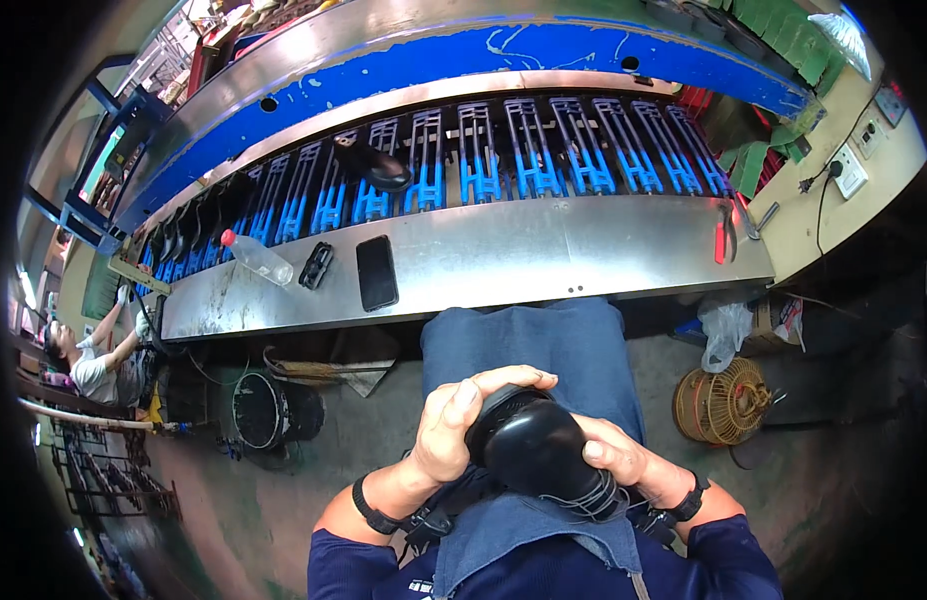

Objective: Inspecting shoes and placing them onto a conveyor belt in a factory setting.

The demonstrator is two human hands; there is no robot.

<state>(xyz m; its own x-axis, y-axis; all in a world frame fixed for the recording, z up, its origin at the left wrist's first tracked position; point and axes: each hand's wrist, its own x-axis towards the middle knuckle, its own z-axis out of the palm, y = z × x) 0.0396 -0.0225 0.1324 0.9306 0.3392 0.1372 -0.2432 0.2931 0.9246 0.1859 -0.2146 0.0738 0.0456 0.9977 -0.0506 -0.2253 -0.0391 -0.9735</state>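
A glossy black leather shoe (531, 445) is held in front of my lap, its rounded surface facing up. My left hand (455, 422) is closed round its left side, with fingers reaching over the top edge. From the right, my right hand (621, 455) grips the same shoe, thumb on the upper. Loose thin grey strands (588, 497) loop at its lower right; whether they are laces or thread I cannot tell. A blue apron (523, 350) covers my lap below both hands. The far fingers of both hands are partly hidden behind the shoe.
Ahead runs a metal ledge (483, 245) with a phone (377, 273), glasses (316, 265), a bottle (256, 257) and red-handled pliers (723, 237). Behind it, a black shoe (373, 163) rests on blue racks. A bucket (259, 410) and a wicker basket (721, 402) stand on the floor. Another person (98, 365) works far left.
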